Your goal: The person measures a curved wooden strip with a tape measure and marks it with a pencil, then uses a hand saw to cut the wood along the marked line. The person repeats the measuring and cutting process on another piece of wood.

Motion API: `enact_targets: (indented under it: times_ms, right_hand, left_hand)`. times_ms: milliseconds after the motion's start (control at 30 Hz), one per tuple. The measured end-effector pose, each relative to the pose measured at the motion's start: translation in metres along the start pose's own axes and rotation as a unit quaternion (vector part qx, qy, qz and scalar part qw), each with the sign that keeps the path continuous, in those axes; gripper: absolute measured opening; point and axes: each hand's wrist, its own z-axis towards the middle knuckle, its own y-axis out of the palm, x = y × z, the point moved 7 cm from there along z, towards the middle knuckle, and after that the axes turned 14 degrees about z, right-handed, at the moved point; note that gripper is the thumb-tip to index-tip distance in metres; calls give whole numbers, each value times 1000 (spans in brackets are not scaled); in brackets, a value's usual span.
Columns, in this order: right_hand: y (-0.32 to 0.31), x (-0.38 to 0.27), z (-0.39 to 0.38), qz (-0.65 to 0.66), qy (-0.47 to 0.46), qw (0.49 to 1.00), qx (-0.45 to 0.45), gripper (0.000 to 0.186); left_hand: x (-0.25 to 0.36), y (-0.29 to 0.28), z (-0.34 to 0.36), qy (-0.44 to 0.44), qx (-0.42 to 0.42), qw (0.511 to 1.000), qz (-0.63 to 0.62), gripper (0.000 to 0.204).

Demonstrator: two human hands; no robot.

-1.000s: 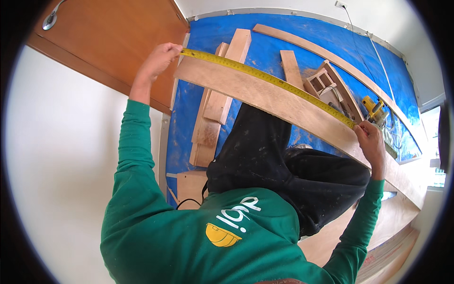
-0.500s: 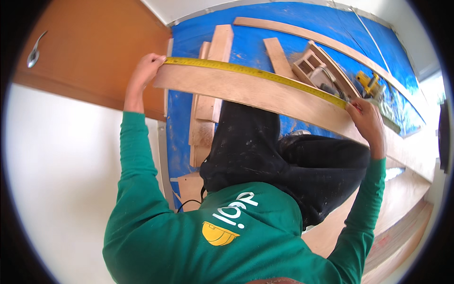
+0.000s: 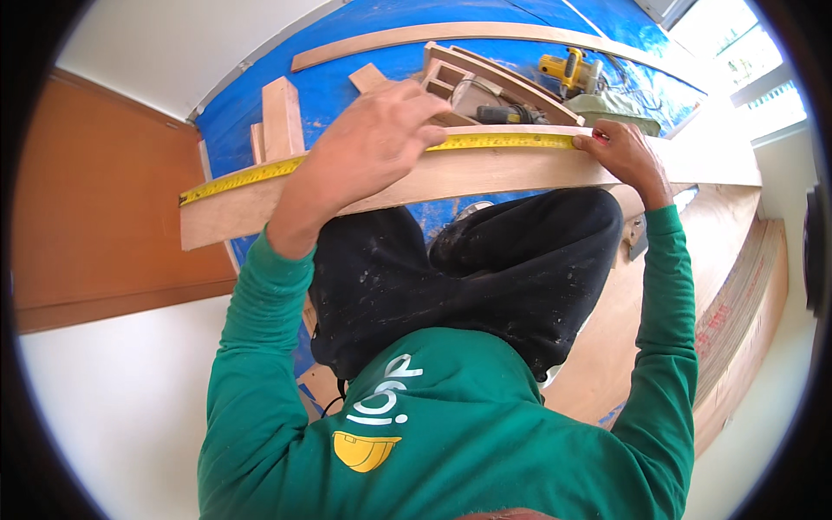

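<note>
A long plywood board (image 3: pixel 511 166) spans my lap from left to right. Along its upper edge lies the yellow blade of a tape measure (image 3: pixel 503 141), its end at the board's left end. My right hand (image 3: pixel 626 156) pinches the blade at the right; something small and red shows between its fingers, too little to name. The tape's case is hidden. Over the middle of the board hovers my left hand (image 3: pixel 368 143), fingers stretched and loosely apart, with nothing visible in them. It hides part of the tape.
Beyond the board, a wooden tray (image 3: pixel 446 76) holds a grey corded power tool (image 3: pixel 510 114). A yellow power tool (image 3: pixel 568 71) stands on the blue sheet (image 3: pixel 364 17). A long wood strip (image 3: pixel 485 32) lies farther back; stacked plywood (image 3: pixel 745 321) is at right, an orange-brown door (image 3: pixel 104 199) at left.
My left hand has let go of the tape's end at the board's left end and moved right, over the middle. The right hand still grips the blade. The whole view has turned.
</note>
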Motion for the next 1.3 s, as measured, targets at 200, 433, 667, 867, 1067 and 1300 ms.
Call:
enact_targets:
  times_ms: [200,433,667,867,1067,1300]
  right_hand:
    - [-9,52,-4,-3,41,999,30,63]
    - [-1,46,-16,2,-4,994,110,60]
    - [7,43,-30,-1,-30,984,178,54]
    - [3,50,-20,-6,-51,986,157,52]
    - [-11,79,-12,-13,-2,991,132,58]
    - [-20,62,-19,-7,-13,991,135,55]
  left_hand:
    - [57,65,109,98,-82,990,59,29]
    - [201,161,94,37,-45,980,193,76]
    - [195,202,90,-6,-64,972,226,92]
    - [208,185,104,-9,-57,954,293,79]
    - [129,134,138,-16,57,980,189,54]
    - [61,154,120,-1,-289,956,40,53]
